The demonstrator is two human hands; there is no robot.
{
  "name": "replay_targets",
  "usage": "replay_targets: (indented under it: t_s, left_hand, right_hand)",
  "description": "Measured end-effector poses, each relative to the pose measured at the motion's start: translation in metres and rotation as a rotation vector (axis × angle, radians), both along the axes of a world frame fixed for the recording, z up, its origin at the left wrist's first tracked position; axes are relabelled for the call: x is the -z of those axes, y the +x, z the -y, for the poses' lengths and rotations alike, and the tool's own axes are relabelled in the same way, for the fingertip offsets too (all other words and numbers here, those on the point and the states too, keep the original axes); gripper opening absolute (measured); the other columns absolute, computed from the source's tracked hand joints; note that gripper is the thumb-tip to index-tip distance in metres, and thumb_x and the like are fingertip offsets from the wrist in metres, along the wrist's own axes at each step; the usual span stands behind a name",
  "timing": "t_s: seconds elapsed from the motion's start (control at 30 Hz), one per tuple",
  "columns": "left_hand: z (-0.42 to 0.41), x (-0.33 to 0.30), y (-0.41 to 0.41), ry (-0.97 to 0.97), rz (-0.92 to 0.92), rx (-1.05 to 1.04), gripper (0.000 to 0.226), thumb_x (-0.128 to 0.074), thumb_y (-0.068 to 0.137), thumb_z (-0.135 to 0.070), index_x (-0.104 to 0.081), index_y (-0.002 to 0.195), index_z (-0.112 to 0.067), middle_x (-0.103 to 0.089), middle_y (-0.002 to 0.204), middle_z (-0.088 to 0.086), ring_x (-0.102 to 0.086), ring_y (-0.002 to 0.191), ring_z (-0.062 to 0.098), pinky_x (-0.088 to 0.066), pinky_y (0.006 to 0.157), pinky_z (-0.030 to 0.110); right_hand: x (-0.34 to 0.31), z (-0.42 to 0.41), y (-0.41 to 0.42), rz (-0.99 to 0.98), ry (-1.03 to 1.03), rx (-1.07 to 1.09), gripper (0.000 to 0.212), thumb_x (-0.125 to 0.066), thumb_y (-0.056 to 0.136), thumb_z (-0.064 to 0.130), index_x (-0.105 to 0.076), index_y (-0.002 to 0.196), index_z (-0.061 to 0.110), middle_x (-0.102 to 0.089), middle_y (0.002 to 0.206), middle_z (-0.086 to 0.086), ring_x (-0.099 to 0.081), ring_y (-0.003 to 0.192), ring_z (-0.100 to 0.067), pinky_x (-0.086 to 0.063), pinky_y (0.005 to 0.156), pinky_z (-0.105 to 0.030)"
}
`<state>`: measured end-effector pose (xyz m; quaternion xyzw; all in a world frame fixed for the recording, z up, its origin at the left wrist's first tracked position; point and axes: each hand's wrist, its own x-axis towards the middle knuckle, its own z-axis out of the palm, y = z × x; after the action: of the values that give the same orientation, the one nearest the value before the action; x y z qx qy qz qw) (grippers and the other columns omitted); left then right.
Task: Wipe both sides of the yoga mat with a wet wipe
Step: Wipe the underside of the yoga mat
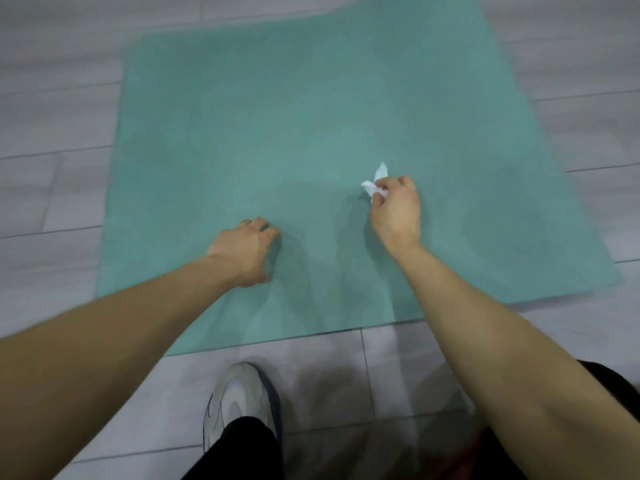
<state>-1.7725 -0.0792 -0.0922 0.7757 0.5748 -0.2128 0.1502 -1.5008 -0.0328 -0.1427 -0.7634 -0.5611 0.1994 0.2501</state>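
The right hand (394, 211) pinches a bunched wipe (374, 184) on the mat (311, 116), which lies flat on the floor, while the left hand (244, 251) rests on the mat with fingers curled and holding nothing. As I judge it, so small a wad could leave strips unwiped, and a hard stroke could ruck or slide the mat if the left hand lifts. Grey plank floor (52, 188) surrounds it, with a shoe (239, 403) at the near edge.
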Motion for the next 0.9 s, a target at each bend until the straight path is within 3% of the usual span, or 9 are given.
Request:
replay_targets:
  t_s: [0.13,0.27,0.4,0.53,0.7,0.9]
  left_hand:
    - [0.006,0.003,-0.023,-0.023,0.019,-0.047,0.085,-0.084,0.080,-0.041,-0.041,0.153,-0.027,-0.043,0.150,0.002,-0.048,0.137,0.028,-0.051,0.106,0.046]
    - [0.001,0.008,-0.018,0.012,0.123,0.025,0.067,-0.075,0.093,-0.046,-0.049,0.153,-0.033,-0.052,0.141,0.001,-0.050,0.134,0.027,-0.047,0.108,0.043]
    - [-0.015,0.012,0.014,0.074,0.269,-0.096,0.039,-0.074,0.093,-0.046,-0.069,0.130,-0.036,-0.066,0.123,-0.002,-0.060,0.123,0.026,-0.052,0.098,0.040]
    - [-0.031,0.023,0.029,0.144,0.278,-0.166,0.025,-0.074,0.091,-0.044,-0.076,0.115,-0.035,-0.072,0.112,-0.005,-0.066,0.113,0.024,-0.055,0.089,0.037]
    - [-0.038,0.035,0.031,0.177,0.295,-0.109,0.016,-0.077,0.089,-0.041,-0.077,0.101,-0.031,-0.072,0.101,-0.006,-0.065,0.108,0.023,-0.052,0.082,0.036]
    - [-0.032,0.049,0.027,0.252,0.268,0.043,0.012,-0.064,0.099,-0.032,-0.074,0.098,-0.025,-0.069,0.102,-0.004,-0.062,0.108,0.025,-0.048,0.075,0.037]
  right_hand:
    - [0.023,-0.001,-0.037,0.049,-0.010,-0.059,0.030,-0.053,0.097,-0.002,-0.072,0.119,0.004,-0.056,0.120,-0.015,-0.059,0.110,-0.036,-0.048,0.093,-0.039]
    - [0.017,0.002,-0.041,0.043,-0.022,-0.223,0.027,-0.054,0.102,0.005,-0.071,0.123,0.004,-0.059,0.120,-0.013,-0.060,0.110,-0.033,-0.051,0.095,-0.041]
    - [0.015,0.004,-0.028,0.049,-0.062,-0.270,0.028,-0.056,0.102,0.010,-0.075,0.122,0.015,-0.058,0.119,-0.005,-0.064,0.104,-0.027,-0.051,0.089,-0.033]
    - [0.012,0.006,-0.031,0.090,-0.113,-0.469,0.029,-0.061,0.097,0.011,-0.072,0.125,0.014,-0.059,0.121,-0.012,-0.065,0.106,-0.036,-0.052,0.096,-0.044]
    - [0.017,0.005,-0.017,0.161,-0.023,-0.312,0.030,-0.062,0.096,0.013,-0.069,0.125,0.008,-0.055,0.119,-0.015,-0.062,0.104,-0.038,-0.052,0.096,-0.047]
    - [0.018,0.004,-0.009,0.146,0.018,-0.331,0.034,-0.071,0.096,0.032,-0.073,0.122,0.011,-0.058,0.109,-0.015,-0.061,0.102,-0.039,-0.053,0.093,-0.049]
